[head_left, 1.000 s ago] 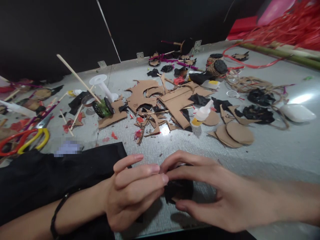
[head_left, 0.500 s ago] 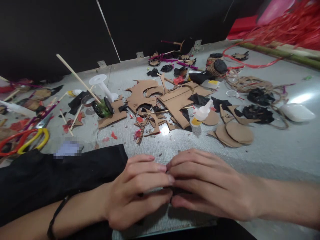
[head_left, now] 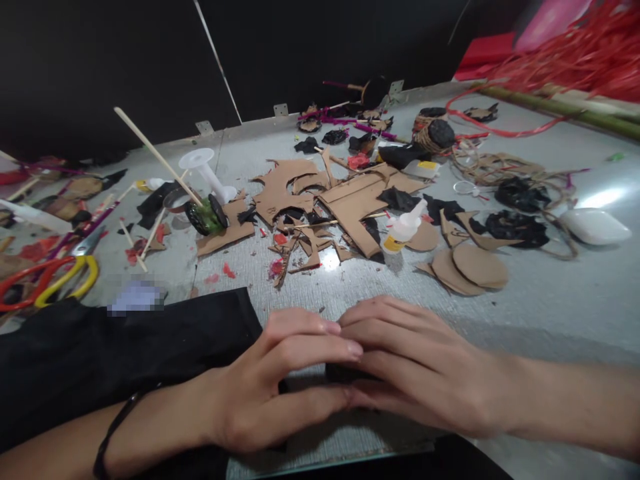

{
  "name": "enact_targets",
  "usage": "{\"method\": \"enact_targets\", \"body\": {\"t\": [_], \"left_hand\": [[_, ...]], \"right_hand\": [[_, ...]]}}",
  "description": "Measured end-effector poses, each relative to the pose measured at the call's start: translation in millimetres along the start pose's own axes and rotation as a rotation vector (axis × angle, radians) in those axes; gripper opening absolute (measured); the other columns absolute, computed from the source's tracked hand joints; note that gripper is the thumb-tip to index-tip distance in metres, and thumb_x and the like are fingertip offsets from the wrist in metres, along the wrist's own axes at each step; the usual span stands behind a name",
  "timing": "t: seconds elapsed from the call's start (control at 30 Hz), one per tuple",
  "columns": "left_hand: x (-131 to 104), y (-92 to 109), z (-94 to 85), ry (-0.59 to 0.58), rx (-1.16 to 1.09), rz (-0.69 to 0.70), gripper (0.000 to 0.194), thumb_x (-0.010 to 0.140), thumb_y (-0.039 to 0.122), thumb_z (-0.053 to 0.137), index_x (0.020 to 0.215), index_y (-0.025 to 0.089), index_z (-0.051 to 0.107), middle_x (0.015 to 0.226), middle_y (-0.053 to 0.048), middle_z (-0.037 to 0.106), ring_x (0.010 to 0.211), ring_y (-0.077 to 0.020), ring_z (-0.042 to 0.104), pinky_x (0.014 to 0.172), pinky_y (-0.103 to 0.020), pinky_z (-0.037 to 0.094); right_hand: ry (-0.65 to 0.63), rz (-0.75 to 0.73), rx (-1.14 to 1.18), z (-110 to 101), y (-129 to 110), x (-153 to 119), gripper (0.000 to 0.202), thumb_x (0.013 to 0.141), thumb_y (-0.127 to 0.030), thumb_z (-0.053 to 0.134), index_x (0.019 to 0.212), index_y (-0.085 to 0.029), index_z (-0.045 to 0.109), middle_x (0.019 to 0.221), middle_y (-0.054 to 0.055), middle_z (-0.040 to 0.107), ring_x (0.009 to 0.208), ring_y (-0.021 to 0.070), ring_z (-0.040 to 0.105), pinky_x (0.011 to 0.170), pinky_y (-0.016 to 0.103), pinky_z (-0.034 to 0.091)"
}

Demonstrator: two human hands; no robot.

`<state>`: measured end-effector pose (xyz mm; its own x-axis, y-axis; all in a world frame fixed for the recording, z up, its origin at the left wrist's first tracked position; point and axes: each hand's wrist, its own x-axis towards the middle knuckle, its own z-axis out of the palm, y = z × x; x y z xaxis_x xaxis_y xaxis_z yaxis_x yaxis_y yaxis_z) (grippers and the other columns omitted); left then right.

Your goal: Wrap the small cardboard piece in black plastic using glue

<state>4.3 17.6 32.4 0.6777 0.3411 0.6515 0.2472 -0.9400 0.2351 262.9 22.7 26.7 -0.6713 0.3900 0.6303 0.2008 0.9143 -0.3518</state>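
Near the table's front edge, my left hand (head_left: 250, 393) and my right hand (head_left: 425, 367) meet around a small black thing (head_left: 344, 372). Most of it is hidden under the fingers, so its kind and shape cannot be told. The fingers of my right hand curl over its top, with the thumb below. My left fingertips lie against the right fingers, and the two thumbs touch at the near side. Beyond the hands are cardboard discs (head_left: 480, 265), a small white glue bottle (head_left: 404, 228) and cut cardboard scraps (head_left: 350, 207).
Black cloth (head_left: 200, 327) lies to the left, with orange and yellow-handled scissors (head_left: 90, 277) behind it. A green spool-like piece with a stick (head_left: 207, 217) stands farther back. On the right are twine (head_left: 500, 163), crumpled black plastic (head_left: 517, 229) and a white dish (head_left: 595, 225).
My left fingers have slid right and now overlap the right fingertips. The gap between my left thumb and fingers is wider, and more of the black thing shows.
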Motion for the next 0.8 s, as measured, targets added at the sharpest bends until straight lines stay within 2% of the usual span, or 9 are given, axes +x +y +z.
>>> {"method": "enact_targets", "body": {"t": [0.13,0.23,0.37,0.5,0.6,0.7,0.8], "left_hand": [[1.1,-4.5,-0.5,-0.019,0.010,0.062,0.027,0.114,0.010,0.054,0.110,0.022,0.077,0.115,-0.001,0.080,0.126,-0.0159,0.069,0.126,-0.028,0.057],[-1.4,-5.7,2.7,-0.007,0.011,0.079,0.023,0.113,0.012,0.054,0.108,0.019,0.075,0.124,-0.003,0.076,0.130,-0.0167,0.066,0.129,-0.031,0.054],[-5.8,-4.3,7.1,0.011,0.054,0.079,0.017,0.105,0.009,0.059,0.095,0.016,0.070,0.138,-0.010,0.067,0.139,-0.0209,0.061,0.130,-0.036,0.054],[-7.5,-5.3,4.6,0.044,0.105,-0.032,0.014,0.106,0.009,0.062,0.100,0.019,0.070,0.136,-0.011,0.068,0.136,-0.0232,0.063,0.117,-0.039,0.064],[-7.0,-8.9,1.0,0.067,0.120,-0.078,0.009,0.109,0.014,0.067,0.105,0.019,0.073,0.132,-0.011,0.070,0.132,-0.0244,0.065,0.112,-0.040,0.065],[-6.0,-12.3,-0.5,0.036,0.090,-0.097,0.014,0.111,0.014,0.066,0.104,0.018,0.077,0.124,-0.009,0.073,0.130,-0.0232,0.066,0.113,-0.039,0.063],[-5.4,-14.3,0.6,0.007,0.053,-0.090,0.015,0.112,0.013,0.065,0.104,0.016,0.078,0.119,-0.008,0.075,0.131,-0.0211,0.065,0.119,-0.035,0.059]], "right_hand": [[0.000,0.032,0.001,2.8,0.0,-1.4,0.019,0.114,-0.025,0.065,0.113,-0.008,0.072,0.112,0.014,0.081,0.111,0.0236,0.073,0.100,0.039,0.064],[-0.003,0.038,-0.011,4.7,-1.2,-1.9,0.021,0.115,-0.028,0.064,0.115,-0.009,0.071,0.113,0.014,0.080,0.111,0.0240,0.074,0.099,0.038,0.064],[-0.016,0.051,-0.023,3.1,-2.8,-0.6,0.024,0.115,-0.032,0.064,0.118,-0.009,0.071,0.112,0.014,0.080,0.110,0.0243,0.074,0.100,0.039,0.064],[-0.024,0.083,-0.007,-12.1,6.5,1.3,0.011,0.115,-0.018,0.060,0.114,-0.013,0.071,0.115,0.012,0.079,0.108,0.0224,0.076,0.100,0.038,0.063],[-0.011,0.127,-0.032,-30.6,21.7,-1.3,0.008,0.111,-0.013,0.065,0.110,-0.017,0.071,0.108,0.007,0.079,0.099,0.0192,0.076,0.091,0.034,0.062],[-0.111,0.123,-0.086,-45.7,34.9,-8.4,0.015,0.112,-0.010,0.059,0.116,-0.017,0.071,0.114,0.009,0.082,0.099,0.0194,0.079,0.087,0.033,0.064],[-0.205,0.112,-0.129,-51.0,40.4,-15.6,0.027,0.112,-0.006,0.050,0.123,-0.017,0.071,0.118,0.010,0.084,0.102,0.0224,0.082,0.087,0.035,0.067]]}}
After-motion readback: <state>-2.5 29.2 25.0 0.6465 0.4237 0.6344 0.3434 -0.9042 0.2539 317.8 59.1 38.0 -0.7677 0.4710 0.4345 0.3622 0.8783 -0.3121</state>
